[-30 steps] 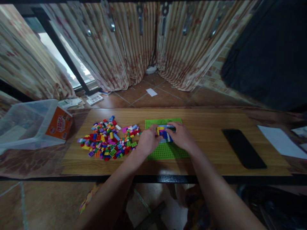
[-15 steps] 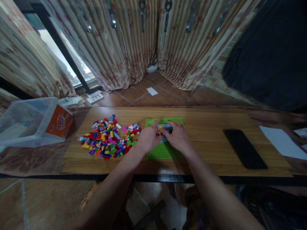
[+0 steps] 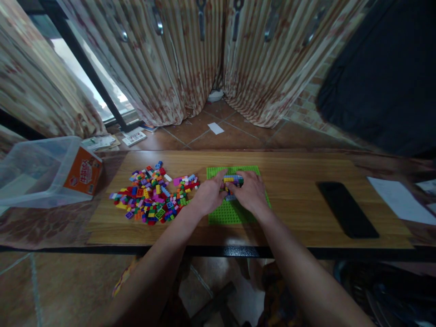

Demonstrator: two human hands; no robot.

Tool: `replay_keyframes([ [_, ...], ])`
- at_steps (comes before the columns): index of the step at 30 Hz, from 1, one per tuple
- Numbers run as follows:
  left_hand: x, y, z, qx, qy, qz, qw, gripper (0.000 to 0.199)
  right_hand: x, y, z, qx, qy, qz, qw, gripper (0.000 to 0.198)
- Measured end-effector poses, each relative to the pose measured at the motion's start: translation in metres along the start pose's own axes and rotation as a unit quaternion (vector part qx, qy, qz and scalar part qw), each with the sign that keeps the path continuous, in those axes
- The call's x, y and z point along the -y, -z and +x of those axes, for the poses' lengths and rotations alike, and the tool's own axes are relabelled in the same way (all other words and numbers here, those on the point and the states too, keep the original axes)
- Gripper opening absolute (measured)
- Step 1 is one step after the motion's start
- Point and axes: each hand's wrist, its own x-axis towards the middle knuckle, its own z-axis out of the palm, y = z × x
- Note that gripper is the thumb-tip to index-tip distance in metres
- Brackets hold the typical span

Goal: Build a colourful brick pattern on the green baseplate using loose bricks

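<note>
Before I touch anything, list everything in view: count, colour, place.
Wooden board: one, brown, centre
Studded baseplate: one, green, on the board
Brick build: one, multicoloured, over the baseplate
Toy bricks: many, multicoloured, board's left
Phone-like slab: one, black, board's right
Plastic bin: one, clear with orange label, far left
Paper sheet: one, white, right of board
Floor paper: one, white, beyond board
Window: one, dark frame, upper left
Printed papers: several, mostly white, below window
Curtains: several, beige and red, background
Spanner-like tools: six, silvery, top edge
Cloth: one, dark, upper right
Rounded object: one, white, by curtains
Lower-right shapes: unclear, dark
Left hand: one, at the build's left
Right hand: one, at the build's right
</note>
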Motion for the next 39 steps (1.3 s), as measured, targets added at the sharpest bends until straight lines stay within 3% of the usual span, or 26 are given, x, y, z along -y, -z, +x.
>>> replay_keyframes([
  [10,0.001,-0.003,0.001,-0.002,-0.008,-0.043,0.999,0.073,0.002,-0.001,0.0,-0.004,-0.028,0.015,0.999,0.048],
  [16,0.004,-0.004,-0.003,-0.007,-0.019,-0.037,0.999,0.071,-0.002,-0.005,-0.003,-0.01,-0.008,0.02,1.0,0.05],
  [19,0.007,-0.001,-0.006,-0.007,-0.021,-0.034,0.999,0.067,-0.013,-0.006,0.002,-0.014,0.005,0.073,0.997,0.049],
  [25,0.021,0.026,-0.014,-0.04,0.014,0.013,0.999,0.053,-0.034,0.003,0.021,-0.045,-0.033,0.305,0.951,0.05],
  [32,0.054,0.063,-0.028,-0.098,0.095,0.081,0.987,0.036,-0.031,0.005,0.018,-0.065,-0.035,0.332,0.94,0.044],
  [39,0.071,0.083,-0.042,-0.044,0.109,0.125,0.985,0.028,-0.031,0.002,0.017,-0.071,-0.04,0.363,0.928,0.04],
])
